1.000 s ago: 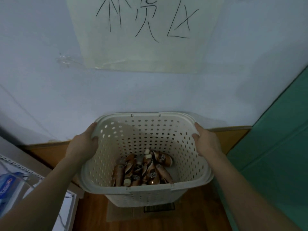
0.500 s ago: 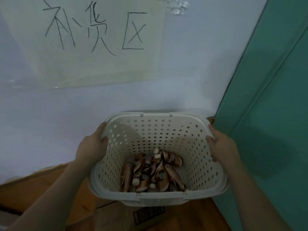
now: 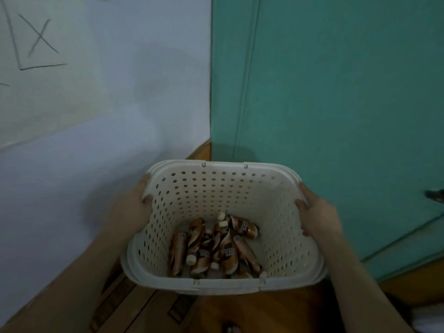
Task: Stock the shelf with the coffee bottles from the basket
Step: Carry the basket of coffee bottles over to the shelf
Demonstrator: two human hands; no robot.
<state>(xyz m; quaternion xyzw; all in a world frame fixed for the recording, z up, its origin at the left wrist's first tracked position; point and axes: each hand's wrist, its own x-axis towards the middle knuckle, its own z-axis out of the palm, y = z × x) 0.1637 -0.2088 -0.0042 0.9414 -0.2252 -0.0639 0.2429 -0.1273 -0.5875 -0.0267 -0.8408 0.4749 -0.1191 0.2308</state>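
Note:
I carry a cream perforated plastic basket (image 3: 283, 203) in front of me, above the floor. My left hand (image 3: 131, 210) grips its left rim, thumb hooked over the edge. My right hand (image 3: 317, 213) grips the right rim the same way. Several brown coffee bottles (image 3: 213, 248) with white caps lie jumbled on the basket's bottom. No shelf is in view.
A pale blue wall (image 3: 108, 152) with a handwritten paper sign (image 3: 36, 68) fills the left. A teal door or panel (image 3: 336, 104) fills the right, with a dark handle (image 3: 434, 195) at the edge. Below lie a wooden floor (image 3: 264, 313) and flattened cardboard (image 3: 134, 306).
The view has swung to the right with the basket: the sign slid off to the left and the teal panel now fills the right half. Both hands keep their hold on the rim.

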